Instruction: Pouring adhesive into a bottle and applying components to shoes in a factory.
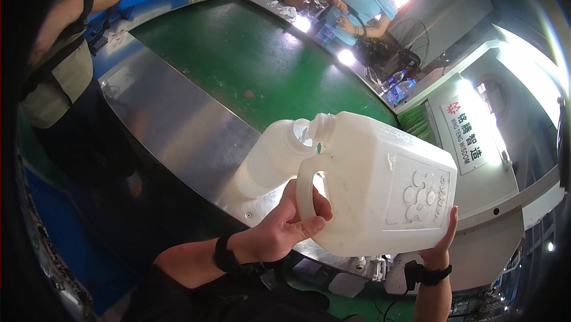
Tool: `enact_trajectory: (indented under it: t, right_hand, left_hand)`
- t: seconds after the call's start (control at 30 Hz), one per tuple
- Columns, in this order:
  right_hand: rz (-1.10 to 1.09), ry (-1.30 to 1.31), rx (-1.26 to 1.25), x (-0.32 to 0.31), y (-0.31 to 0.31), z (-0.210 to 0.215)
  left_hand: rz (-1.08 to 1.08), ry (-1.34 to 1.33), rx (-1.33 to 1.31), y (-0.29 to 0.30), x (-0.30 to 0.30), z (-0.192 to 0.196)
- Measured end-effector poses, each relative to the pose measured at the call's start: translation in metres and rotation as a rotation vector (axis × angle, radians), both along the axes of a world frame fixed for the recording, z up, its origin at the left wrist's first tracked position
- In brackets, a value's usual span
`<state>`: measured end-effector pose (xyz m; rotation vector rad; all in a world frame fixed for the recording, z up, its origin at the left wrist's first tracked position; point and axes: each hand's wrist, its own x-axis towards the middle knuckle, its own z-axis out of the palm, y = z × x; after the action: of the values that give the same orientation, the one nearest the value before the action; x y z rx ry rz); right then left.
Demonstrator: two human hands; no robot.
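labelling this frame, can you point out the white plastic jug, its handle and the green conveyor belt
white plastic jug (380,191): head view, on its broad embossed side.
jug handle (305,194): head view, on the loop that the left hand (279,233) grips.
green conveyor belt (250,60): head view, on the bare belt surface.

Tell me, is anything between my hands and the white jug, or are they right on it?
Nothing visible is in the way. The left hand is wrapped around the handle of the white jug, and the fingers of the right hand press its far bottom end. A smaller white bottle lies just behind the jug's neck, clear of both hands.
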<state>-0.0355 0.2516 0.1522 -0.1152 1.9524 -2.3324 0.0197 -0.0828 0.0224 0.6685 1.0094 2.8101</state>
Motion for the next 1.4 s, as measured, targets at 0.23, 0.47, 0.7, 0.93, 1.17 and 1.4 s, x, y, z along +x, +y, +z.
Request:
enact_trajectory:
  t: [0.23,0.47,0.7,0.93,1.17,1.4]
  right_hand:
    - [0.054,0.036,0.026,-0.003,-0.001,0.001]
    - [-0.002,0.008,0.035,-0.001,-0.005,0.005]
    - [-0.021,0.049,0.045,-0.003,-0.001,0.003]
    - [0.048,0.067,0.07,-0.003,0.0,0.003]
    - [0.017,0.031,0.01,0.002,-0.01,0.006]
    - [0.057,0.038,0.02,0.001,-0.005,0.005]
  left_hand:
    - [0.002,-0.004,-0.019,-0.002,0.001,0.002]
    - [-0.005,-0.004,0.007,-0.001,0.001,-0.002]
    - [-0.013,-0.003,-0.006,-0.004,-0.001,0.002]
    - [-0.017,-0.013,0.001,-0.003,0.002,0.002]
    - [0.007,0.016,-0.041,-0.001,0.002,-0.001]
    - [-0.02,-0.01,-0.031,-0.001,0.003,0.005]
